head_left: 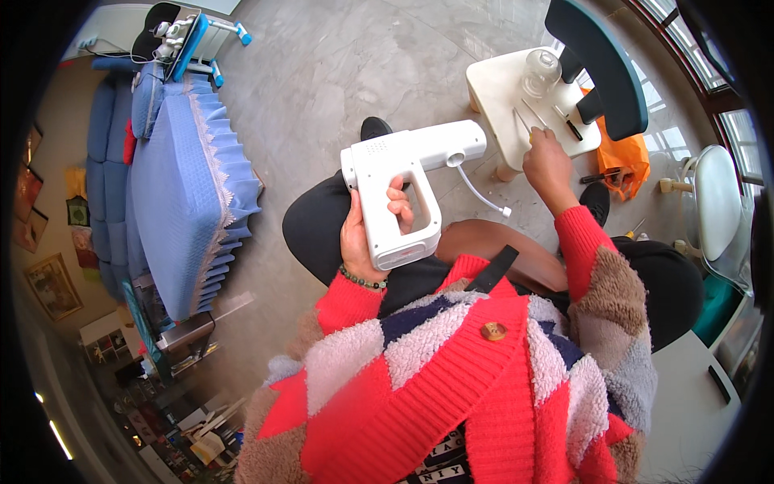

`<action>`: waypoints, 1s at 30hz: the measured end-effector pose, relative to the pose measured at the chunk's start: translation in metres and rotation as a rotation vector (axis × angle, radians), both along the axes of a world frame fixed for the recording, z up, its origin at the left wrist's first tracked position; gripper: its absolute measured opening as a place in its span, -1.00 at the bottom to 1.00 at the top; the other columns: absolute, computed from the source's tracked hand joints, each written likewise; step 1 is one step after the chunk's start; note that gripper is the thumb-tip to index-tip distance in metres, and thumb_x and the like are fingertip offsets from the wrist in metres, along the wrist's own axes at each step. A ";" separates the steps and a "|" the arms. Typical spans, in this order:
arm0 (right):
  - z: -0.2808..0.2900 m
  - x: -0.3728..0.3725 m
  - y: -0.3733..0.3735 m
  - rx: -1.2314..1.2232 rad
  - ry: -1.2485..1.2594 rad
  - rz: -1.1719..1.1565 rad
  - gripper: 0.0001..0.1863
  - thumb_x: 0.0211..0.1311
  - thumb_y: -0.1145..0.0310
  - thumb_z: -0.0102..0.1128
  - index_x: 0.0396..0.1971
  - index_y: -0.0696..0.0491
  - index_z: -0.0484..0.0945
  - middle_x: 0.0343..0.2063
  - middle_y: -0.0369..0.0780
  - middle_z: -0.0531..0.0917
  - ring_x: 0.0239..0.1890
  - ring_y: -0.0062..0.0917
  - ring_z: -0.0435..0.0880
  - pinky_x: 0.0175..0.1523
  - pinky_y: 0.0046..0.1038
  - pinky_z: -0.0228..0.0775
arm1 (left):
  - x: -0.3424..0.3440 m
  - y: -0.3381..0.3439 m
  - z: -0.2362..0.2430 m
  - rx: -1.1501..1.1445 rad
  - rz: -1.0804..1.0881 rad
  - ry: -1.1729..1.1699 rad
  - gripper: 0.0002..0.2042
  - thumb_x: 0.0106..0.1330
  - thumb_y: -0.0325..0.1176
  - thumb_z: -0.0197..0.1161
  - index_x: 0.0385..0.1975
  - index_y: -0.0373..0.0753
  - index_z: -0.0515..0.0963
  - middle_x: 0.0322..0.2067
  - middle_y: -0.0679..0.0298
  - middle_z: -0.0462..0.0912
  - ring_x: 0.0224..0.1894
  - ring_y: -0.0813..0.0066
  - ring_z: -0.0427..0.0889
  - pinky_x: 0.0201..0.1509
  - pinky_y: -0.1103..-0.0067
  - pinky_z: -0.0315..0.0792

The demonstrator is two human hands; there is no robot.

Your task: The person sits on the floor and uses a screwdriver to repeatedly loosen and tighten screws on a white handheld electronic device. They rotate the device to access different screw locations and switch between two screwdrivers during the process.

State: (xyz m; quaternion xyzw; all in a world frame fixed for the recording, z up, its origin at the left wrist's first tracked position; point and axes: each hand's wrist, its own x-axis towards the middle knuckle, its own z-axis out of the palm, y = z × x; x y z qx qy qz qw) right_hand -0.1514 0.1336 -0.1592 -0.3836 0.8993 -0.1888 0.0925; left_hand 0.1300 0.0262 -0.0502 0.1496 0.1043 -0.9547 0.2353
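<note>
Grey marbled floor (322, 81), blue-draped table (181, 194), blue sofa (101, 173), bright windows (735, 139), perhaps a shelf (98, 329).

Holds left arm (351, 305) bent, with left grip (360, 234) curled and thumb (355, 208) pointing forward; extends right arm (586, 242) forward and outward, with right grip (549, 165) knuckles-up and fingers (538, 145) bent together.
</note>
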 end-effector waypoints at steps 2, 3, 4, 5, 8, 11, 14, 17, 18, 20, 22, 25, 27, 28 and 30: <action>-0.010 -0.001 -0.006 -0.017 0.127 0.039 -0.78 0.07 0.51 0.01 -0.24 0.13 0.46 -0.24 -0.12 0.51 -0.17 -0.17 0.55 -0.17 -0.20 0.49 | 0.000 -0.001 0.001 0.060 0.011 0.039 -0.36 0.39 -0.05 0.07 0.23 -0.50 0.15 -0.19 0.22 0.37 -0.21 0.41 0.38 -0.03 0.48 0.40; -0.016 -0.003 -0.008 -0.042 0.169 0.056 -0.78 0.07 0.51 0.01 -0.24 0.13 0.46 -0.25 -0.14 0.51 -0.17 -0.20 0.54 -0.19 -0.23 0.49 | -0.001 -0.002 0.001 0.053 -0.009 0.102 -0.36 0.39 -0.06 0.09 0.23 -0.50 0.16 -0.20 0.23 0.36 -0.22 0.43 0.36 -0.07 0.50 0.40; -0.021 -0.005 -0.010 -0.067 0.214 0.075 -0.78 0.07 0.52 0.01 -0.23 0.13 0.46 -0.26 -0.16 0.50 -0.17 -0.24 0.53 -0.21 -0.26 0.50 | -0.001 -0.004 0.000 0.051 -0.033 0.167 -0.37 0.38 -0.08 0.11 0.23 -0.50 0.17 -0.22 0.24 0.35 -0.24 0.45 0.35 -0.11 0.52 0.40; -0.026 -0.007 -0.011 -0.091 0.260 0.092 -0.78 0.08 0.52 0.01 -0.23 0.13 0.45 -0.28 -0.18 0.49 -0.18 -0.27 0.52 -0.24 -0.29 0.50 | -0.001 -0.006 -0.001 0.118 -0.021 0.152 -0.42 0.37 -0.15 0.14 0.19 -0.49 0.22 -0.27 0.24 0.35 -0.31 0.48 0.35 -0.25 0.57 0.39; -0.038 -0.016 -0.012 -0.054 0.263 0.158 -0.63 0.00 0.56 0.06 -0.09 0.12 0.44 -0.24 -0.17 0.49 -0.16 -0.27 0.50 -0.21 -0.32 0.49 | -0.007 -0.012 -0.004 0.290 -0.053 0.211 -0.53 0.40 -0.17 0.02 0.10 -0.48 0.32 -0.41 0.15 0.42 -0.48 0.37 0.45 -0.50 0.50 0.42; -0.042 -0.022 -0.012 -0.038 0.286 0.205 -0.68 0.03 0.54 0.04 -0.14 0.13 0.44 -0.25 -0.17 0.49 -0.18 -0.28 0.50 -0.26 -0.34 0.47 | -0.011 -0.011 -0.003 0.358 -0.106 0.276 -0.58 0.45 -0.22 -0.10 0.04 -0.50 0.38 -0.48 0.09 0.46 -0.56 0.30 0.51 -0.65 0.44 0.44; -0.038 -0.024 -0.010 -0.030 0.292 0.210 -0.71 0.04 0.53 0.02 -0.17 0.13 0.45 -0.26 -0.17 0.49 -0.21 -0.29 0.50 -0.24 -0.32 0.44 | -0.016 -0.009 -0.002 0.311 -0.150 0.371 -0.59 0.47 -0.26 -0.20 0.00 -0.53 0.38 -0.50 0.03 0.47 -0.62 0.23 0.53 -0.72 0.38 0.44; -0.033 -0.026 -0.006 -0.026 0.292 0.216 -0.72 0.05 0.52 0.03 -0.17 0.12 0.47 -0.25 -0.17 0.50 -0.18 -0.29 0.51 -0.15 -0.32 0.44 | -0.020 -0.010 -0.003 0.259 -0.181 0.470 -0.61 0.46 -0.28 -0.19 -0.02 -0.53 0.38 -0.51 0.01 0.47 -0.63 0.22 0.52 -0.73 0.37 0.44; -0.032 -0.027 -0.005 -0.062 0.352 0.210 -0.75 0.06 0.49 0.04 -0.20 0.12 0.48 -0.26 -0.18 0.50 -0.17 -0.30 0.51 -0.16 -0.32 0.44 | -0.020 -0.010 -0.004 0.255 -0.192 0.499 -0.62 0.46 -0.28 -0.19 -0.03 -0.52 0.38 -0.51 0.01 0.47 -0.64 0.22 0.52 -0.73 0.37 0.44; -0.032 -0.033 -0.004 -0.136 0.477 0.206 -0.79 0.07 0.45 0.05 -0.25 0.11 0.51 -0.27 -0.20 0.51 -0.16 -0.32 0.52 -0.17 -0.33 0.43 | -0.020 -0.011 -0.004 0.254 -0.210 0.538 -0.62 0.45 -0.27 -0.17 -0.04 -0.52 0.38 -0.51 0.01 0.46 -0.64 0.22 0.52 -0.73 0.36 0.44; -0.032 -0.040 -0.003 -0.122 0.483 0.136 -0.81 0.08 0.45 0.05 -0.27 0.10 0.51 -0.28 -0.20 0.52 -0.15 -0.33 0.53 -0.14 -0.33 0.43 | -0.019 -0.010 -0.004 0.257 -0.223 0.561 -0.63 0.45 -0.24 -0.14 -0.05 -0.51 0.37 -0.51 0.02 0.46 -0.64 0.23 0.52 -0.73 0.37 0.45; -0.033 -0.051 -0.001 0.012 0.410 0.089 -0.81 0.12 0.48 0.03 -0.25 0.11 0.52 -0.25 -0.18 0.53 -0.13 -0.32 0.54 -0.09 -0.34 0.45 | -0.015 -0.005 -0.003 -0.045 -0.155 0.391 -0.56 0.43 -0.08 -0.02 -0.05 -0.45 0.30 -0.51 0.12 0.40 -0.65 0.32 0.46 -0.70 0.45 0.44; -0.034 -0.056 -0.001 0.113 0.367 0.085 -0.83 0.13 0.50 0.03 -0.27 0.12 0.52 -0.24 -0.17 0.53 -0.13 -0.32 0.56 -0.08 -0.35 0.46 | -0.008 0.002 -0.001 -0.191 -0.092 0.190 -0.50 0.44 0.01 -0.06 -0.03 -0.44 0.27 -0.46 0.15 0.37 -0.59 0.37 0.43 -0.64 0.52 0.42; -0.033 -0.058 -0.001 0.146 0.362 0.090 -0.85 0.13 0.50 0.03 -0.30 0.11 0.52 -0.25 -0.16 0.53 -0.14 -0.33 0.57 -0.10 -0.35 0.47 | -0.006 0.003 -0.001 -0.266 -0.086 0.109 -0.47 0.44 0.05 -0.09 -0.02 -0.43 0.27 -0.44 0.16 0.37 -0.57 0.39 0.42 -0.62 0.53 0.42; -0.034 -0.061 0.000 0.192 0.388 0.108 -0.90 0.13 0.49 0.04 -0.36 0.08 0.54 -0.27 -0.18 0.54 -0.18 -0.36 0.59 -0.13 -0.37 0.49 | -0.004 0.005 -0.003 -0.369 -0.104 -0.027 -0.44 0.44 0.10 -0.14 -0.01 -0.41 0.28 -0.43 0.17 0.37 -0.56 0.40 0.42 -0.60 0.53 0.43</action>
